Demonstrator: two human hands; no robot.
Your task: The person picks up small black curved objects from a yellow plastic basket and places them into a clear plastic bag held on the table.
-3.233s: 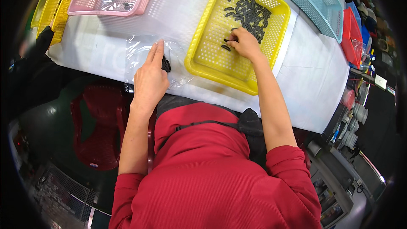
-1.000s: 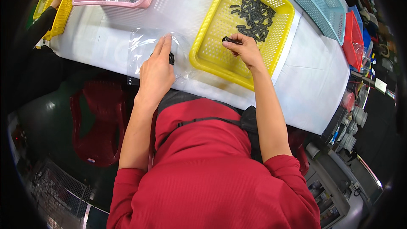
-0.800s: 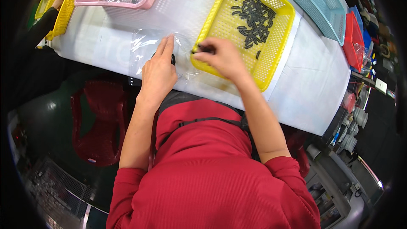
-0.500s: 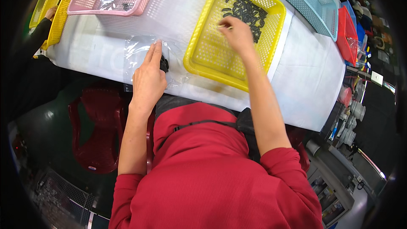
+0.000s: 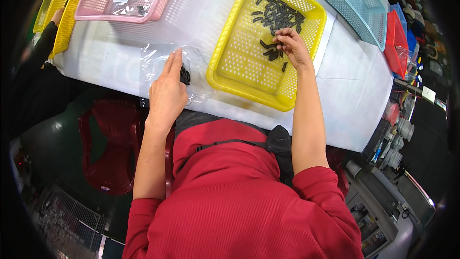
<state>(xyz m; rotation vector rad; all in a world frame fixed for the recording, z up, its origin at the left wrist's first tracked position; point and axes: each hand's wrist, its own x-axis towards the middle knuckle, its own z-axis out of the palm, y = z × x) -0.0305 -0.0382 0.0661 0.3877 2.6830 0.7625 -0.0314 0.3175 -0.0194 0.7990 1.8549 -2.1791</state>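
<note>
A clear plastic bag lies flat on the white table, with a few small black pieces in or under it. My left hand rests on this bag, its fingers stretched out and pointing away from me, just left of those pieces. To the right stands a yellow perforated basket, holding many short black rod-like parts heaped toward its far side. Over the basket is my right hand, thumb and fingers pinched together. Several loose parts lie beneath its fingertips; whatever is in the pinch is too small to make out.
A pink basket with a labelled clear bag stands at the far left. Beyond it, another person's hand reaches into a yellow basket. Light-blue and red baskets line the right side. A dark red chair is at left.
My right hand has moved right and nearer to me within the basket. More black parts now lie scattered toward the basket's middle. My left hand stays on the bag.
</note>
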